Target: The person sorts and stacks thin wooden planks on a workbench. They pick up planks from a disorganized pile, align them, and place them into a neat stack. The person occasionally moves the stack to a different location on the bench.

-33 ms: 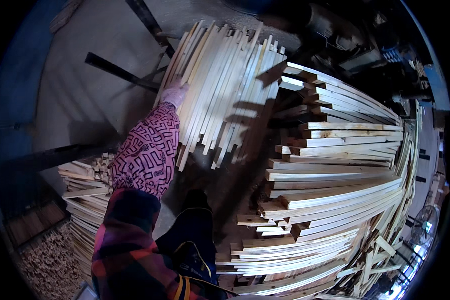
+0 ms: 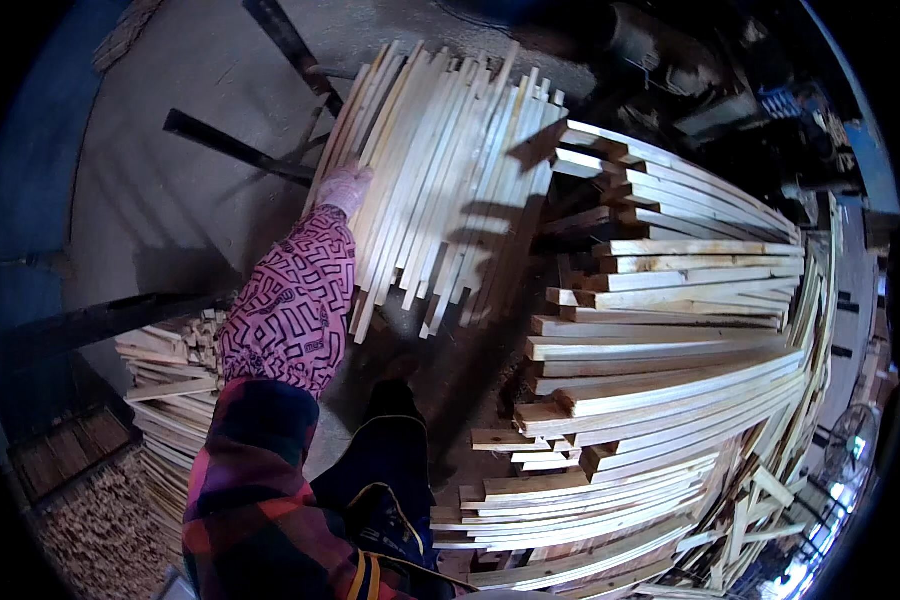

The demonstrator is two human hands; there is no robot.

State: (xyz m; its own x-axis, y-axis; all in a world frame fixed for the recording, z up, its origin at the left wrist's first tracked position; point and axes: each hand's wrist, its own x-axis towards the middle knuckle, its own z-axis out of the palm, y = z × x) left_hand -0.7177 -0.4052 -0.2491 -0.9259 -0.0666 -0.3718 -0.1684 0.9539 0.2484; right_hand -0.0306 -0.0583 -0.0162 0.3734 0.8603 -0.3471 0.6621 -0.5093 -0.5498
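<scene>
In a thin pale glove, my left hand rests on the left edge of a pile of long, narrow wooden strips. Its fingers lie across the outermost strips, open as far as they show; their undersides are hidden. A pink patterned sleeve cover runs over the forearm, above a plaid sleeve. The strips lie side by side with uneven ends, and a dark shadow falls across their right part. My right hand is out of view.
Thicker wooden boards are stacked in uneven layers on the right. Dark metal bars jut out beside the strip pile. More thin strips are piled at the lower left, near a heap of wood pieces. A fan stands far right.
The view has shifted very slightly. My left hand stays at the same place on the strips.
</scene>
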